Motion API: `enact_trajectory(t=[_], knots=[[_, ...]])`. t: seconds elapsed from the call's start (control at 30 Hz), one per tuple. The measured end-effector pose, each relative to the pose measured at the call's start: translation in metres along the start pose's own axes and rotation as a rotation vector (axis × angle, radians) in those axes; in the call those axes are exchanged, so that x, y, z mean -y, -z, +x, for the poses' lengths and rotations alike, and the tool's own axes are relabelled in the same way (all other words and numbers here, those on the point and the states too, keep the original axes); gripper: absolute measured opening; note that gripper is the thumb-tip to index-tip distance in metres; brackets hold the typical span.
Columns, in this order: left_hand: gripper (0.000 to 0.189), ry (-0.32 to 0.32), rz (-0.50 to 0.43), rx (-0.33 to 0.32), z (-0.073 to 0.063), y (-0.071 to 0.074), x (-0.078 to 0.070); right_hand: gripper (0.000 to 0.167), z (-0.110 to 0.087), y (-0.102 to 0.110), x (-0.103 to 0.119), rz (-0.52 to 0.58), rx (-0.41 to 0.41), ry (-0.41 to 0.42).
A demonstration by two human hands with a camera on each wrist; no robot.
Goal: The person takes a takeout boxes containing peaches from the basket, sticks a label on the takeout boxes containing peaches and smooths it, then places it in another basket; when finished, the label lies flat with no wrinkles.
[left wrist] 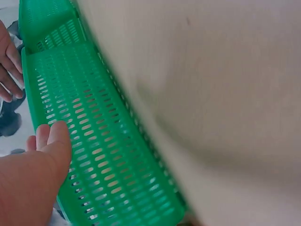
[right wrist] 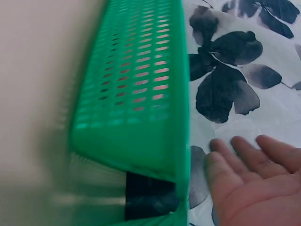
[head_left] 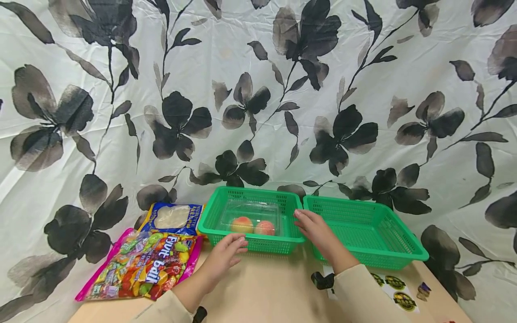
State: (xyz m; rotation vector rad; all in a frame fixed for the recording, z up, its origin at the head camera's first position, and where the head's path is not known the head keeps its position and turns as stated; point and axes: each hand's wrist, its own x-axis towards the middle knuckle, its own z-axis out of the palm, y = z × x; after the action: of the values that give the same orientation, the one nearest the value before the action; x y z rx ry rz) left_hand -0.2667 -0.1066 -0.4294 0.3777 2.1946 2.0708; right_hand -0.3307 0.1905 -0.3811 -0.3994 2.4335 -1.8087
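A green plastic basket [head_left: 262, 245] in the middle holds a clear plastic box [head_left: 254, 208] with two red-yellow fruits [head_left: 241, 224] in it. My left hand [head_left: 226, 255] is at this basket's front left, fingers loosely extended, palm turned inward. In the left wrist view, its fingertips overlap the basket's slotted wall [left wrist: 99, 141]. My right hand [head_left: 317, 231] hovers by the basket's right end, near the second green basket [head_left: 375, 259]. The right wrist view shows that hand's fingers [right wrist: 277, 153] spread and nothing in the palm, beside the basket rim.
On the left lie a pink-edged bag of fruit candy [head_left: 149, 264] and a blue-and-yellow bag [head_left: 173, 218]. Round black-and-gold stickers [head_left: 395, 282] and a small wrapped piece [head_left: 423, 290] are at the right of the table. A floral cloth [head_left: 258, 112] hangs behind.
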Motion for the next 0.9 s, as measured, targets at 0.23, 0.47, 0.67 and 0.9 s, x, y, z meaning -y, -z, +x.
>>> enact_trajectory(t=[0.23, 0.47, 0.67, 0.9], knots=[[0.084, 0.097, -0.167, -0.048, 0.004, 0.006, 0.013, 0.087, 0.027, -0.006, 0.009, 0.067, 0.055, -0.118], [0.082, 0.151, -0.349, -0.195, 0.014, 0.012, 0.023, 0.083, 0.051, -0.013, 0.001, 0.154, 0.075, -0.245], [0.074, 0.135, -0.418, -0.327, 0.024, 0.015, 0.026, 0.087, 0.069, -0.017, -0.003, 0.172, 0.039, -0.345], [0.059, 0.131, -0.466, -0.470, 0.031, 0.016, 0.025, 0.087, 0.081, -0.025, -0.009, 0.220, -0.010, -0.394]])
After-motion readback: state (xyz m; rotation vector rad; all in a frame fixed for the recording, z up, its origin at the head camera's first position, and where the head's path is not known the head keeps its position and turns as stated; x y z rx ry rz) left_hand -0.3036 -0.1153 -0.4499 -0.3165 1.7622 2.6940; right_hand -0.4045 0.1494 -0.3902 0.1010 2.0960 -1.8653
